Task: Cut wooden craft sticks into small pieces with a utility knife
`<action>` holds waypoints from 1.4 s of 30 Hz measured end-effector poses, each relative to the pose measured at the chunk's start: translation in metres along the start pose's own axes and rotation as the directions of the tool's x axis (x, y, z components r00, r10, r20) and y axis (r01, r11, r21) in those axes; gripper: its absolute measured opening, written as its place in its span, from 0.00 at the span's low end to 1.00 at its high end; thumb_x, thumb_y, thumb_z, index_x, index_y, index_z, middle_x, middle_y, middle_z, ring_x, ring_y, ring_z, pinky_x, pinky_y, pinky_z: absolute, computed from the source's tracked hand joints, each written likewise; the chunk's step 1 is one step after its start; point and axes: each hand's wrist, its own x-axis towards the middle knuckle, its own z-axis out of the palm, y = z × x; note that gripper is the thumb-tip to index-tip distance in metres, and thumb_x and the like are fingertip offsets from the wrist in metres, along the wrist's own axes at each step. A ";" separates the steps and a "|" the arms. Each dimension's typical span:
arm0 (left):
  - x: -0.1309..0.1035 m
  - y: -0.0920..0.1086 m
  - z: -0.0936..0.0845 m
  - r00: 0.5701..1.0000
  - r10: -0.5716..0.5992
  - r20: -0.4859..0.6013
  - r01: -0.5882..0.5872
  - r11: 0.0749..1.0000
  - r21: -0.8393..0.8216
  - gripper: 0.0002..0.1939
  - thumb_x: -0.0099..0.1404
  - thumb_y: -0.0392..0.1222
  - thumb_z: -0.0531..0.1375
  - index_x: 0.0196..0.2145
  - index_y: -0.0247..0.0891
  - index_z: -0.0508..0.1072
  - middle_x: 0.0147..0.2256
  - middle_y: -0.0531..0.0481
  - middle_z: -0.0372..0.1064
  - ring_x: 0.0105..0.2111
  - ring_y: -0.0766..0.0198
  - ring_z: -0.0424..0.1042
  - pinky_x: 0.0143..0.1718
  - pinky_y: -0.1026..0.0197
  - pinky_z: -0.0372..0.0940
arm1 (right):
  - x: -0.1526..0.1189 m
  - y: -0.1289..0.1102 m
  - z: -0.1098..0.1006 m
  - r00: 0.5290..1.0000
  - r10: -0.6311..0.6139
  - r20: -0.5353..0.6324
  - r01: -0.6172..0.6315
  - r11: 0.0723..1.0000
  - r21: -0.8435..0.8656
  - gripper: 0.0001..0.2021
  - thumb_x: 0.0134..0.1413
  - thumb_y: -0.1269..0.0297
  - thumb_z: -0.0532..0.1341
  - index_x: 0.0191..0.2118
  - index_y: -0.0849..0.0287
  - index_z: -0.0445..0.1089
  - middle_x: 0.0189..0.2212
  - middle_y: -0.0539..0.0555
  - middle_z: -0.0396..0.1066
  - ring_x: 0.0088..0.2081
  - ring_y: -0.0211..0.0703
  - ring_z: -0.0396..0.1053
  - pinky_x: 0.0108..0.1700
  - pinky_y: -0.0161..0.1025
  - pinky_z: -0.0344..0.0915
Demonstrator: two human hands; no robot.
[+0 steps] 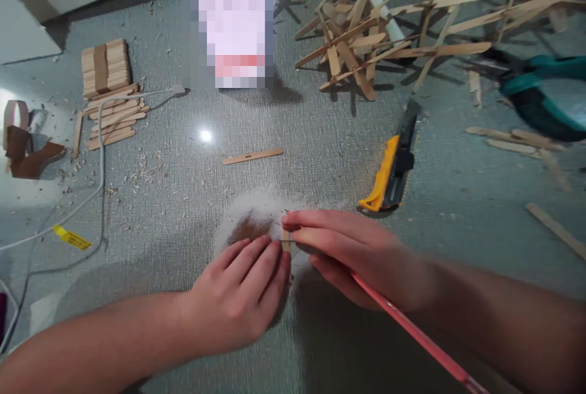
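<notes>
Wooden stick (285, 247) seems steadied by the left hand (245, 290), fingers bunched, grip unclear; right hand (366, 253) clasps a pink rod (407, 322), fingers closed.

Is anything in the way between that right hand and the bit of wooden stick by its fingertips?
Nothing visible: the right hand, holding a pink rod, has its fingertips right at the wooden stick, with the left hand close on the other side. The yellow cutter lies farther out, not between.
</notes>
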 end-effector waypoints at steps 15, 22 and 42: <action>-0.002 0.001 0.006 1.000 0.016 0.010 -0.015 0.998 -0.061 0.15 0.69 0.36 0.60 0.51 0.28 0.76 0.51 0.40 0.76 0.52 0.49 0.75 0.51 0.50 0.75 | 0.000 0.001 -0.002 0.997 -0.052 0.051 0.056 0.994 -0.094 0.10 0.65 0.70 0.55 0.47 0.55 0.70 0.45 0.60 0.80 0.45 0.46 0.80 0.44 0.38 0.77; 0.003 0.001 0.001 1.000 0.026 -0.017 -0.027 0.998 -0.053 0.16 0.72 0.34 0.53 0.49 0.29 0.77 0.49 0.40 0.77 0.50 0.51 0.77 0.48 0.52 0.77 | -0.002 0.002 -0.004 0.997 -0.020 0.068 0.026 0.995 -0.091 0.10 0.66 0.68 0.54 0.48 0.51 0.70 0.46 0.57 0.79 0.47 0.45 0.79 0.45 0.39 0.77; 0.003 0.000 -0.002 0.999 0.017 -0.028 -0.021 0.992 -0.124 0.16 0.71 0.31 0.52 0.48 0.25 0.78 0.48 0.37 0.77 0.49 0.46 0.78 0.48 0.48 0.78 | -0.005 0.003 -0.004 0.997 -0.036 0.075 0.044 0.993 -0.109 0.08 0.67 0.69 0.53 0.47 0.57 0.67 0.47 0.62 0.78 0.49 0.43 0.78 0.49 0.36 0.75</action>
